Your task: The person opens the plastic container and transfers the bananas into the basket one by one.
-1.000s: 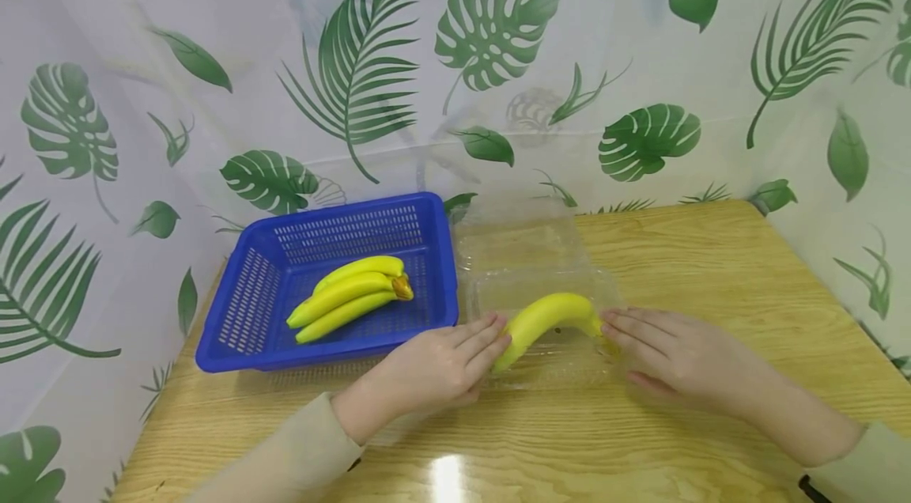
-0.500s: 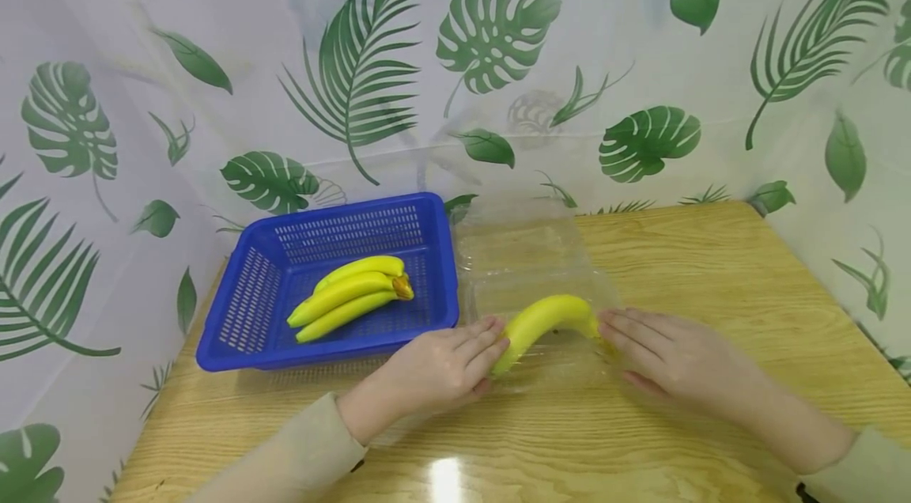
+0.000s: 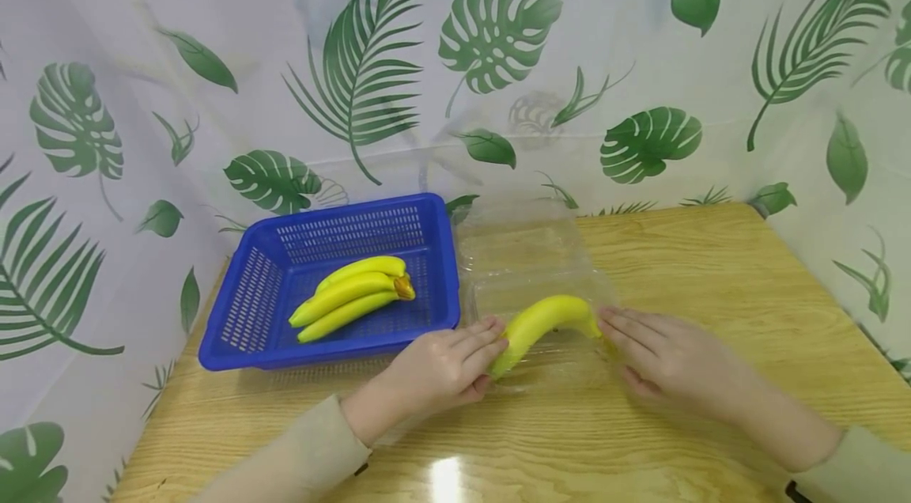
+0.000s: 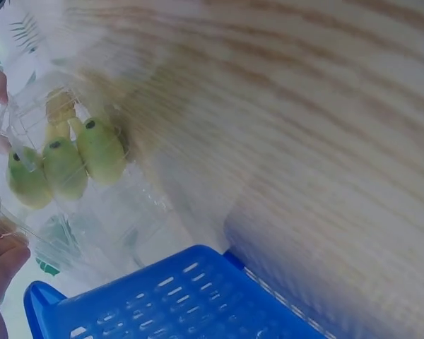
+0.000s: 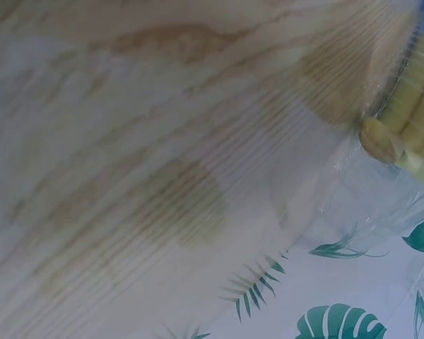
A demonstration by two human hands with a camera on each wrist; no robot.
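Almost no change vs. 1 s ago: banana bunch (image 3: 542,321) in clear box (image 3: 530,250) is still flanked; left hand (image 3: 444,364) & right hand (image 3: 665,357) stay flat, fingers straight, nothing clamped.

A light wooden table (image 3: 712,266) (glossy, catching a glare) stands against a white curtain (image 3: 285,28) printed with green leaves.

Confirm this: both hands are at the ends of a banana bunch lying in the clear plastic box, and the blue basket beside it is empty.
Not quite. The blue basket is not empty: the head view shows a second banana bunch in it. The rest holds: the left hand and right hand flank the bananas in the clear box.
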